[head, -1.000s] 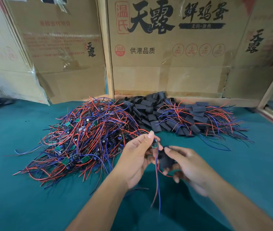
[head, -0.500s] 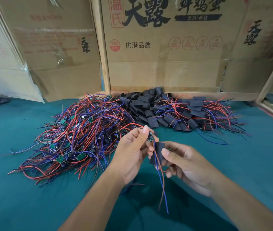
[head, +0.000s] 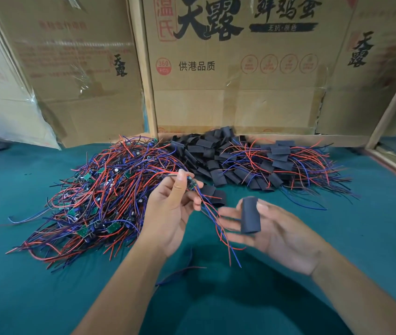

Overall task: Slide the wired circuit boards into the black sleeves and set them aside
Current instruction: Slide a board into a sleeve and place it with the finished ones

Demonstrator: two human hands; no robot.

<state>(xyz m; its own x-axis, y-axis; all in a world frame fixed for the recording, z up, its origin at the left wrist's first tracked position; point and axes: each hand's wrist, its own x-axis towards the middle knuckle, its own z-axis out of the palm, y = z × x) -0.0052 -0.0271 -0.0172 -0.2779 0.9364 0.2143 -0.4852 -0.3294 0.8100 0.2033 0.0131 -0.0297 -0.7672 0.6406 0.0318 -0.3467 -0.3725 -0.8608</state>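
Observation:
My left hand (head: pixel 170 213) pinches a small wired circuit board (head: pixel 191 184) between thumb and fingers, its red and blue wires hanging down to the right. My right hand (head: pixel 276 234) holds a black sleeve (head: pixel 250 215) upright between thumb and fingers, apart from the board. A big pile of bare wired boards (head: pixel 100 197) lies on the left of the green table. A pile of boards in black sleeves (head: pixel 260 163) lies at the back right, with loose black sleeves (head: pixel 201 151) heaped beside it.
Cardboard boxes (head: pixel 235 76) stand along the back of the green table top (head: pixel 361 238). A wooden frame (head: pixel 395 102) leans at the far right. A loose blue wire (head: pixel 180 272) lies between my forearms. A single black sleeve (head: pixel 216 195) lies behind my hands.
My hands have come apart: the right hand has drawn the black sleeve off to the right and turned it upright, while the left hand keeps the board.

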